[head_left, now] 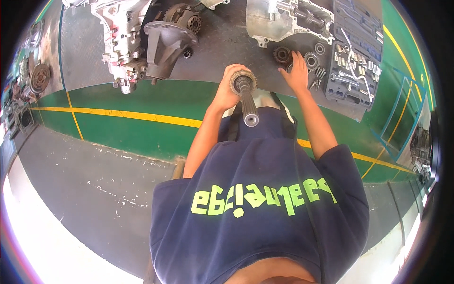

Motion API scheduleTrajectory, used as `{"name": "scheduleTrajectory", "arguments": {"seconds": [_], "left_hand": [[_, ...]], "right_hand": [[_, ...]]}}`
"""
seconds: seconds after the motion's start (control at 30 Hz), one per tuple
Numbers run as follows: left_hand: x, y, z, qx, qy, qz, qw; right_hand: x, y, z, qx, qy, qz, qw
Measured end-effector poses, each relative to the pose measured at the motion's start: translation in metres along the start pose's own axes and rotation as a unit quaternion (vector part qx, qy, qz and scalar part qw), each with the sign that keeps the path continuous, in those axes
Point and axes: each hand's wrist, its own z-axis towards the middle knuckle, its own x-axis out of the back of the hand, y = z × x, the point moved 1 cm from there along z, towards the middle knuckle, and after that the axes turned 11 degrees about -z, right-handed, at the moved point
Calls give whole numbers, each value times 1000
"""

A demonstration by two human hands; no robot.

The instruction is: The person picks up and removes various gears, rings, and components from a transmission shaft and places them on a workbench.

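I've got the long grey steel splined shaft with a toothed gear ring at its far end (247, 97) as my landmark; it sits just above the dark blue shirt front, pointing away from me toward the dark rubber floor mat (213, 42). My left hand (228, 91) is wrapped shut round it, just under the gear ring. Right hand (298, 73) is off to the shaft's right, fingers spread wide & flat, touching the loose dark steel gears (283, 55) on the mat; holds nothing that I can see.

Risk, imo: the shaft is held one-handed, so if it's oily it could slide thru the grip and drop onto the gears. The loose gears could also roll or get knocked, w/ small sockets (318, 75) lying just beside them.

Beyond the shaft on the right: open aluminium gearbox casing (265, 21) & an open dark tool case with sockets (354, 52). Up-left of it: a grey conical differential housing (165, 45) and a larger transmission assembly (123, 42). Nearer than the mat: green floor w/ a yellow line (118, 115).
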Motion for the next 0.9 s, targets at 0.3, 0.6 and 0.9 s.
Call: {"name": "scheduleTrajectory", "arguments": {"seconds": [0.3,0.6,0.9], "left_hand": [[-1,1,0,-2,2,-11,1000],[2,2,1,-6,6,-2,1000],[4,-3,3,-35,1,22,999]], "right_hand": [[-24,-6,26,16,-41,58,997],[-32,-3,20,11,-6,75,997],[100,-59,-41,-143,-194,840,486]]}}
